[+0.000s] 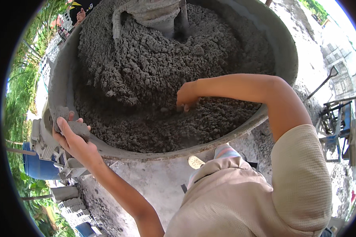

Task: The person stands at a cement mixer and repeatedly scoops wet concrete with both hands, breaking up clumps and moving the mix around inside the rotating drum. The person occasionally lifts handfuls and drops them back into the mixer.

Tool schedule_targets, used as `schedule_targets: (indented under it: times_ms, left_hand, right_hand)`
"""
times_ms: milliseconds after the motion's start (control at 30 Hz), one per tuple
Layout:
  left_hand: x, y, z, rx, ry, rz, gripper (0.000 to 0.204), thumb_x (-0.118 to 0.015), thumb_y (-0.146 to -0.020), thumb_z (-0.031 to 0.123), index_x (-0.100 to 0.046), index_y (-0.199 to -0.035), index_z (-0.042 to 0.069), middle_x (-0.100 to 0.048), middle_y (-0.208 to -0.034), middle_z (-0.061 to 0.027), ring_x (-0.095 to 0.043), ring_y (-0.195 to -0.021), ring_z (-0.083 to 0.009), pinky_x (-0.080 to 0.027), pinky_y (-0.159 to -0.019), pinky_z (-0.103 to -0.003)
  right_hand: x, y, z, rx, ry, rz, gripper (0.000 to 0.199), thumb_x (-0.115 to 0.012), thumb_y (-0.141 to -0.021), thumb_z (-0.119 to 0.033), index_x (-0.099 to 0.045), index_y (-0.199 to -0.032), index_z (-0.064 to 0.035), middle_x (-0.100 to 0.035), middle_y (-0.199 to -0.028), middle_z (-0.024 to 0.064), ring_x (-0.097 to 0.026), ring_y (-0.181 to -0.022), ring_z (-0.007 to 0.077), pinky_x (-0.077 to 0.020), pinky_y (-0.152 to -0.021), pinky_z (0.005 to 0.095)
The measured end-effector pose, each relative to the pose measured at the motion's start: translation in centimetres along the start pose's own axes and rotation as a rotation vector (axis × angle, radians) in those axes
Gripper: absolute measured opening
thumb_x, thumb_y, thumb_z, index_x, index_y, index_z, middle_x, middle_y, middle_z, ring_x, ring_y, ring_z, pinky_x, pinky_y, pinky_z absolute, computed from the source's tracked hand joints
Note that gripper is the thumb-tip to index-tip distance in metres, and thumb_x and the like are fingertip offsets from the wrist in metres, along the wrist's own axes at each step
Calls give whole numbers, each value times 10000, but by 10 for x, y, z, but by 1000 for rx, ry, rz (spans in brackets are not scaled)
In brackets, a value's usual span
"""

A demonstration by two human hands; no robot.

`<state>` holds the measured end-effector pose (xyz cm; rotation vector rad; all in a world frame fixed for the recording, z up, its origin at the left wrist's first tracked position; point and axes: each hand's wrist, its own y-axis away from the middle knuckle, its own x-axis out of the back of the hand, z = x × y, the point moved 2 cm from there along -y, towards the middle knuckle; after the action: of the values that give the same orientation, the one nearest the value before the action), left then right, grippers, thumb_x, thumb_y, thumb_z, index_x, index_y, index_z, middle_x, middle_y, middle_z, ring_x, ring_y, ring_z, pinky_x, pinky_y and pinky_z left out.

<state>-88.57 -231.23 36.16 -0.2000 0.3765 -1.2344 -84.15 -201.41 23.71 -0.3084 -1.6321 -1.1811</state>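
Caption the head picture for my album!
Left fingers hold chunky grey material; right fingers reach toward crumbly grey mix.

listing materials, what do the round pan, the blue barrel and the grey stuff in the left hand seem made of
Round pan: probably metal, dull; thin curved wall. Blue barrel: likely plastic, smooth; evenly blue. Grey stuff in the left hand: perhaps mortar or stone, matte; grainy surface.

The site is outdoors, under bright daylight. The ground (pixel 146 181) is grey, with rubble at its edges. Green foliage (pixel 17 106) borders the left side; a blue barrel (pixel 41 168) is located there. Hollow grey blocks (pixel 73 213) occupy the near left. Pale blocks (pixel 336 55) and a long-handled tool (pixel 320 86) are positioned right.
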Motion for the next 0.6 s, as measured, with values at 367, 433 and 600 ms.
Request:
schedule_targets:
  times_ms: [367, 433, 600]
  left_hand:
    - [0, -11, 2, 12, 49, 79, 504, -573, -861, 394, -401, -1196, 60, -580, -993, -100, -553, -748, -144, -439, -523, -245]
    - [-3, -16, 4, -4, 37, 96, 486, -575, -860, 394, -409, -1167, 55, -580, -992, -101, -551, -745, -139, -438, -521, -244]
    - [-2, -22, -4, 18, -72, 124, 434, -574, -865, 358, -427, -1149, 64, -598, -991, -62, -551, -754, -126, -452, -567, -271]
  right_hand:
    - [-34, 62, 212, -699, -75, 166, 501, -625, -700, -109, -547, -1194, -131, -611, -1109, 98, -577, -1038, 265, -472, -842, 398]
    - [-30, 67, 225, -735, -45, 61, 525, -637, -678, -114, -548, -1196, -125, -612, -1109, 95, -577, -1041, 263, -466, -844, 398]
    - [2, 123, 222, -803, -12, -47, 569, -688, -616, -183, -550, -1161, -94, -614, -1074, 117, -591, -990, 280, -430, -828, 425]
